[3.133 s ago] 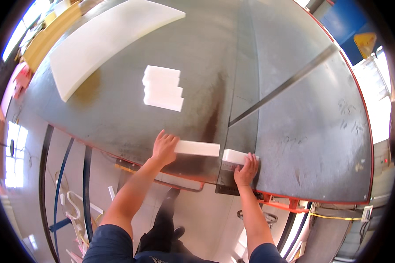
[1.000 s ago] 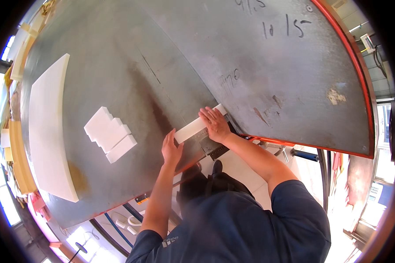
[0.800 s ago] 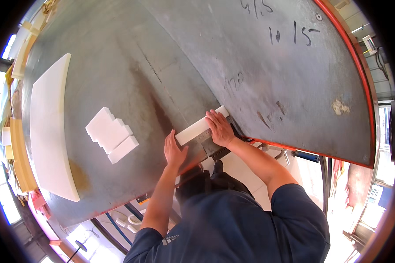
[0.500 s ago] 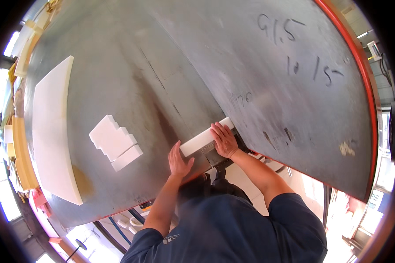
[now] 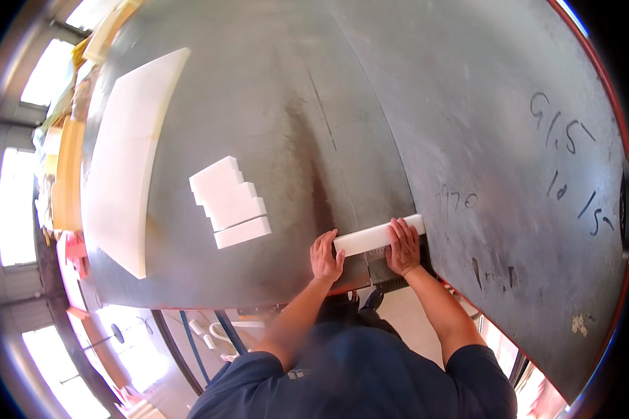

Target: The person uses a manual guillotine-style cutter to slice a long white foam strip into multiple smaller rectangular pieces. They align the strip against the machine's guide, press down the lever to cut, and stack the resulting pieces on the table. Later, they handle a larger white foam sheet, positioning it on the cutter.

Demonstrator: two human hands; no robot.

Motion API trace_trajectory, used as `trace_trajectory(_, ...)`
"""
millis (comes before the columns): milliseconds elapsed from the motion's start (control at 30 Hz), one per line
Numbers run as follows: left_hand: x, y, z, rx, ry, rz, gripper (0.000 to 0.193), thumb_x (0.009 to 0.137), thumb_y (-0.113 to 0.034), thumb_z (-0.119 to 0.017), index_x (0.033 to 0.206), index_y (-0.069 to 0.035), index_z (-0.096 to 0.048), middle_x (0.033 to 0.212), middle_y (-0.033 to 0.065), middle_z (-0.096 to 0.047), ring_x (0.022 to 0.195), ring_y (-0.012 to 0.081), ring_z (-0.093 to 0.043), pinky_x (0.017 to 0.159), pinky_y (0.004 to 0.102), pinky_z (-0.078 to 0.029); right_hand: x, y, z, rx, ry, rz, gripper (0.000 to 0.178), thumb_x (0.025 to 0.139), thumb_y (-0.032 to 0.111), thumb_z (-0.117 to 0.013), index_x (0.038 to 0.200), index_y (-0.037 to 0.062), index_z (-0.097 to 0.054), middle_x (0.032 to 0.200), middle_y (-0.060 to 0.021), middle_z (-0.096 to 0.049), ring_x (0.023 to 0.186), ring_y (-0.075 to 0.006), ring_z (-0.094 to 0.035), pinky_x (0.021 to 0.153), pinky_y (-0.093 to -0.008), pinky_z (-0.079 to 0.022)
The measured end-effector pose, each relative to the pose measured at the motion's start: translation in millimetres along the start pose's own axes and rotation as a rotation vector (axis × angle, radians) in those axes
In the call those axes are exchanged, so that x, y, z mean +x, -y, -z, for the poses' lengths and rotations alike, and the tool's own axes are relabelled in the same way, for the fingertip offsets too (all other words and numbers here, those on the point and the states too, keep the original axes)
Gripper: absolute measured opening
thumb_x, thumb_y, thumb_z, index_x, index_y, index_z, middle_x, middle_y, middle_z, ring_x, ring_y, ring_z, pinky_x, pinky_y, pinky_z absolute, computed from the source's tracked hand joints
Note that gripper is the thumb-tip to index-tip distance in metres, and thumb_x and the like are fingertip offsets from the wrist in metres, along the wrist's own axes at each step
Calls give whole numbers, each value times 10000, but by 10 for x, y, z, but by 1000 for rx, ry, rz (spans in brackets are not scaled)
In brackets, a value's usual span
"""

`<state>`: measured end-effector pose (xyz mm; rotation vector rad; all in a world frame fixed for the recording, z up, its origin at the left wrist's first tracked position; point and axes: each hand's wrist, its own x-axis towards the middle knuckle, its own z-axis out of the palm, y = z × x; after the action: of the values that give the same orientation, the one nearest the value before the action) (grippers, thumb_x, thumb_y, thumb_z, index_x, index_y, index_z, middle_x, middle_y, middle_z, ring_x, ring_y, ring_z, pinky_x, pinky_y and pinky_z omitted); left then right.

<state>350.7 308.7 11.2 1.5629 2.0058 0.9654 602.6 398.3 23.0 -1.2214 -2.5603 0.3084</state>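
A long white foam block (image 5: 367, 239) lies near the table's front edge, slanting slightly up to the right. My left hand (image 5: 324, 260) is at its left end, the thumb on the near side and the fingers at the far side. Farther right, my right hand (image 5: 402, 250) holds the block, fingers laid over its top and thumb beside it. The block's right end reaches a raised dark panel (image 5: 496, 230). To the left, several smaller white foam blocks (image 5: 229, 195) lie side by side in a stepped group.
A large white foam slab (image 5: 129, 164) lies at the far left of the grey metal tabletop (image 5: 258, 119). Yellowish foam pieces (image 5: 68, 174) stand beyond the table's left side. The dark panel has handwriting on it and a red rim (image 5: 611, 105).
My view has turned, so the table's contents appear shifted right. My left hand has closed in on the block's left end, where it was slightly apart. My right hand stays on the block.
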Motion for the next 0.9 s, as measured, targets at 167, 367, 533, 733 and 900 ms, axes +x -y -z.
trace_trajectory(167,-11,-35,-21,-29,-41,5,508,891,-269,-625,1362,-86,-569,1316,147,-627,1252,360,-553,1063,478,-404,-20,-49,-84,-11,-71,43,653,867,168,-604,1481,48,-416,1566,-150,-430,1465,-359,-382,1189,-548,-263)
trace_trajectory(367,-65,16,-83,8,-70,24,541,843,-205,-733,1350,-127,-559,1325,112,-627,1259,332,-548,1047,476,-423,-21,-21,-156,-63,-124,81,629,881,168,-592,1470,32,-418,1545,-174,-444,1454,-385,-384,1187,-555,-261)
trace_trajectory(533,-104,36,-129,32,-109,15,489,884,-252,-698,1342,-119,-584,1295,115,-645,1258,310,-561,1064,462,-416,-61,-20,-184,-74,-125,97,622,890,167,-584,1467,11,-413,1547,-182,-438,1455,-393,-379,1193,-557,-248)
trace_trajectory(733,-162,149,-235,57,-176,-46,439,948,-309,-610,1327,-88,-591,1254,141,-656,1235,327,-575,1052,454,-421,-109,-34,-282,-98,-136,117,645,876,146,-591,1476,5,-403,1563,-176,-418,1476,-387,-346,1206,-562,-228)
trace_trajectory(900,-160,163,-264,75,-205,-71,400,958,-312,-596,1288,-86,-601,1225,135,-664,1220,321,-577,1050,449,-416,-123,-54,-361,-137,-183,128,635,882,148,-565,1478,3,-402,1561,-176,-420,1477,-383,-348,1199,-570,-235)
